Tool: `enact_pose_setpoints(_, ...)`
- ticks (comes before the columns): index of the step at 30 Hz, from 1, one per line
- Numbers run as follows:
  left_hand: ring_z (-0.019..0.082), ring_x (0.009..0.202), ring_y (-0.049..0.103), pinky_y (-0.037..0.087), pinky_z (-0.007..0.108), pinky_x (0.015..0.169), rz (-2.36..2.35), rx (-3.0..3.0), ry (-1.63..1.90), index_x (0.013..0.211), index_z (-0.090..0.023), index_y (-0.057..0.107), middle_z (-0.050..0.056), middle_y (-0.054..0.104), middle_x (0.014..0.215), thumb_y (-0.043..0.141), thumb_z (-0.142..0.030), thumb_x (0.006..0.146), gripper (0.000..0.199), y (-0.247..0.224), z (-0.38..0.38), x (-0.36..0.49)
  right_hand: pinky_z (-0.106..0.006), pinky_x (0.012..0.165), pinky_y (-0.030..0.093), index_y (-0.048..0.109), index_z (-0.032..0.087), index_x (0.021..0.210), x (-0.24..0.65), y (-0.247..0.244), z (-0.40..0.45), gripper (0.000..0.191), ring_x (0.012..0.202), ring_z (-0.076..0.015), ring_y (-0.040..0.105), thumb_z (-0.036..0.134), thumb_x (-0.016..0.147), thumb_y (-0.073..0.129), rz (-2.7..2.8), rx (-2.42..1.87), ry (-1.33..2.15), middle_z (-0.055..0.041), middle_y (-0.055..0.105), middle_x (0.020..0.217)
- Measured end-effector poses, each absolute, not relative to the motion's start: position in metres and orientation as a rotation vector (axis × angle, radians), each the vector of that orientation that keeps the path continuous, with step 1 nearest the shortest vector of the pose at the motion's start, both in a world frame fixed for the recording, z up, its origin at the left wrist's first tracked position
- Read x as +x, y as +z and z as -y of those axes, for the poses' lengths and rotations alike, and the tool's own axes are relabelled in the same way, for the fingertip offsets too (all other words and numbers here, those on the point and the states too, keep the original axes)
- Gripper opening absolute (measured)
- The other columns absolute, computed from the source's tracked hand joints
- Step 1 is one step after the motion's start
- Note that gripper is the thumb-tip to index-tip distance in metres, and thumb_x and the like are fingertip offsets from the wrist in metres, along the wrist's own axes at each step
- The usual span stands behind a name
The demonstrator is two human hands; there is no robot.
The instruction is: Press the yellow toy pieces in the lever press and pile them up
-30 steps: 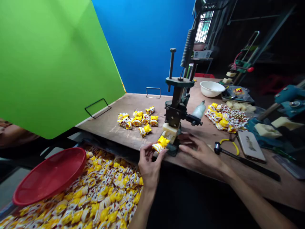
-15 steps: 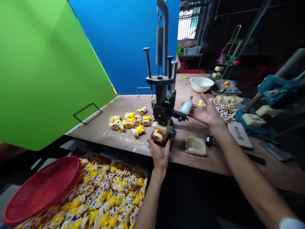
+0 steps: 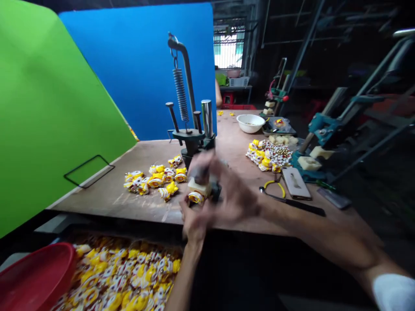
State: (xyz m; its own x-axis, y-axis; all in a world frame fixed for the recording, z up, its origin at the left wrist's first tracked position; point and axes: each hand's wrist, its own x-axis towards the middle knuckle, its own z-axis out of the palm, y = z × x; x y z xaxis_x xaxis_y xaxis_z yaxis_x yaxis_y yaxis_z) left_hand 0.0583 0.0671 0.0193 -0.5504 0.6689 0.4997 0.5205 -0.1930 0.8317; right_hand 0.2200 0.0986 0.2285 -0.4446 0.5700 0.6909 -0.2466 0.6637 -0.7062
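Observation:
A hand press [image 3: 191, 134] with a tall spring stands on the wooden table. Under its pale block [image 3: 198, 186] sits a small yellow-and-white plastic figure [image 3: 196, 197]. My left hand [image 3: 194, 222] is at the front of the press base, fingers closed about the figure. My right hand [image 3: 231, 190], smeared by motion, passes in front of the press beside the block. Its fingers are too blurred to read, and it hides part of the press. Left of the press lies a group of yellow figures [image 3: 156, 179].
A bin of yellow figures [image 3: 123, 276] and a red basin [image 3: 39, 274] are below the table edge. On the right are a phone [image 3: 296, 183], pliers [image 3: 275, 188], small parts [image 3: 279, 153], a white bowl [image 3: 250, 123] and another press [image 3: 319, 129]. Green [image 3: 48, 108] and blue [image 3: 136, 69] panels stand behind.
My right hand has swung from the lever's bottle-shaped grip, right of the press, to the front of it. My left hand stays at the figure. The view has turned right.

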Motion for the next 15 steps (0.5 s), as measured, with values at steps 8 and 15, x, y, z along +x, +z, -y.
enact_pose_setpoints(8, 0.027, 0.103, 0.07, 0.059, 0.043, 0.097, -2.025, 1.543, 1.917, 0.117, -0.02, 0.069, 0.009, 0.071, 0.113, 0.083, -0.053, 0.092, 0.044, 0.051, -0.05, 0.051, -0.048, 0.098, 0.057, 0.075, 0.016, 0.109, 0.367, 0.153, -0.291, 0.084, 0.111, -0.0353, 0.071, 0.095, 0.094, 0.05, 1.749, -1.399, 0.254, -0.0194, 0.079, 0.116)
enact_pose_setpoints(15, 0.025, 0.095, 0.073, 0.061, 0.041, 0.088, -2.318, 1.078, 2.014, 0.129, -0.021, 0.065, 0.007, 0.074, 0.11, 0.086, -0.065, 0.082, 0.068, 0.034, -0.011, -0.049, -0.068, 0.118, 0.032, 0.077, 0.011, 0.115, 0.375, 0.065, -0.309, 0.055, 0.138, -0.0467, 0.056, 0.061, 0.103, 0.059, 2.125, -1.612, -0.196, -0.0306, 0.073, 0.137)
